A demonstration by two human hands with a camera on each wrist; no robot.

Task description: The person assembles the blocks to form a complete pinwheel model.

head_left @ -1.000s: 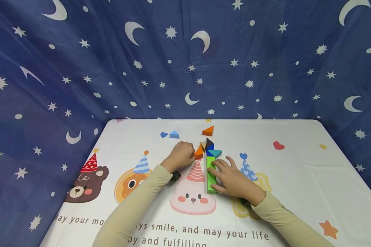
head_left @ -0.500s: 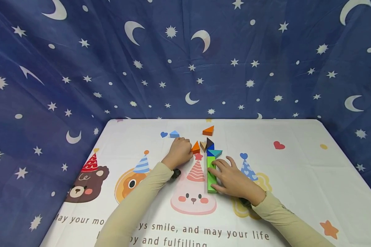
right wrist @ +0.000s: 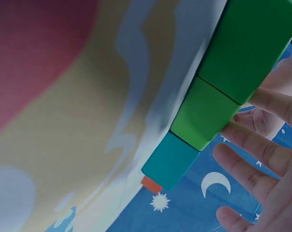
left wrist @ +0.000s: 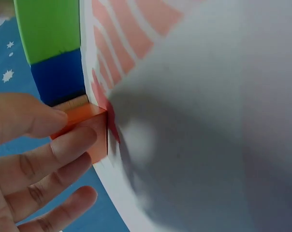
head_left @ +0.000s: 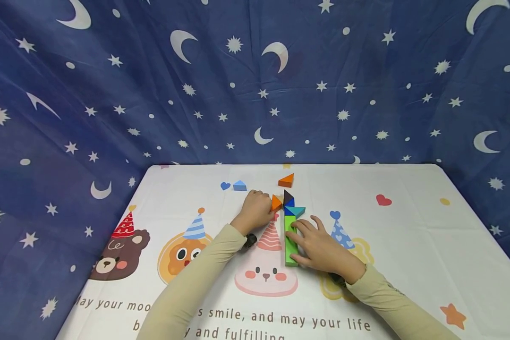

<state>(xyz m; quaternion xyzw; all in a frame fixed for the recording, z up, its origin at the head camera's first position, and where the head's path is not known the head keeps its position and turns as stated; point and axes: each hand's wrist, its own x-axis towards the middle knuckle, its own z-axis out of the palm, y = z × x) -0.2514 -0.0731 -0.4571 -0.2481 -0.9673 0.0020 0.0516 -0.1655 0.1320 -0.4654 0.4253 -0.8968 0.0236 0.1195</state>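
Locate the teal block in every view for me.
Head: the teal block is right of centre, at the far end of the green column.
Left wrist: not in the picture.
Right wrist: below and right of centre, between the green column and an orange piece.
Shared landmark: the green column, at upper left in the left wrist view.

Counted two orange blocks (head_left: 286, 181), one in left fingers (left wrist: 74, 142), one beyond. By right fingers (right wrist: 257, 147) were two green blocks (right wrist: 205, 113), one teal block (right wrist: 170, 159) past them. Near left fingers lay one pale-blue block (head_left: 240, 186) and one tan block (left wrist: 74, 104); tally of dark-blue blocks (left wrist: 59, 75) was unclear.
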